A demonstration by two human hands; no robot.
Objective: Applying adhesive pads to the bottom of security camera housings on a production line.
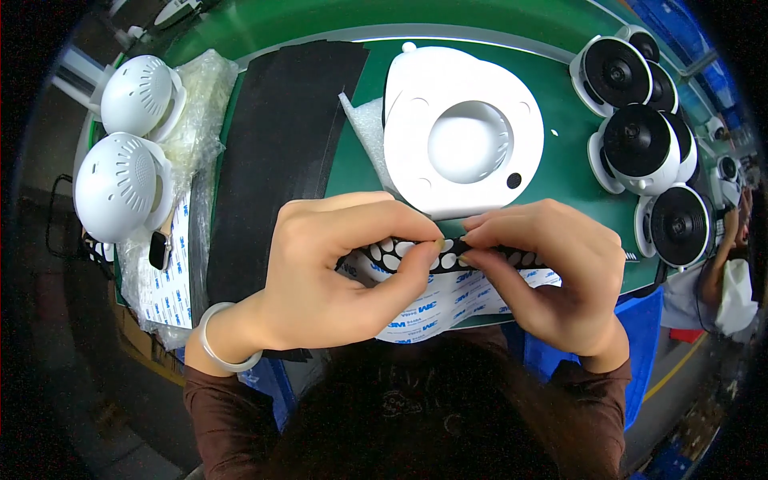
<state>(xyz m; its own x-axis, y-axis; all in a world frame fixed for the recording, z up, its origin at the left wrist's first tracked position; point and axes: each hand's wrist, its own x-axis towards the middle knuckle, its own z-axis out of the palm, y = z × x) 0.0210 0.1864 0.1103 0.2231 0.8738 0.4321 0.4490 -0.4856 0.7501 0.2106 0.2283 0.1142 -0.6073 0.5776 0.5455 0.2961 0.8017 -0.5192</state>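
Observation:
Between my hands a narrow black strip with white round spots (390,262) is stretched out, bent along its length. My left hand (340,276) pinches it between thumb and forefinger near its middle. Close beside, my right hand (556,276) pinches the same strip with thumb and fingertips. Under the strip hangs a white backing sheet with blue print (420,316); whether the two are joined I cannot tell. Just beyond my fingers lies a white rounded housing (408,144) with a large round opening. A black round pad (514,181) sits near its lower right edge.
Several white round shells with black speaker-like faces (638,142) crowd the right side. At left, white vented domes (120,184) rest on bubble wrap (204,104). A black foam sheet (272,136) and a white foam piece (368,132) lie on the green table (560,168).

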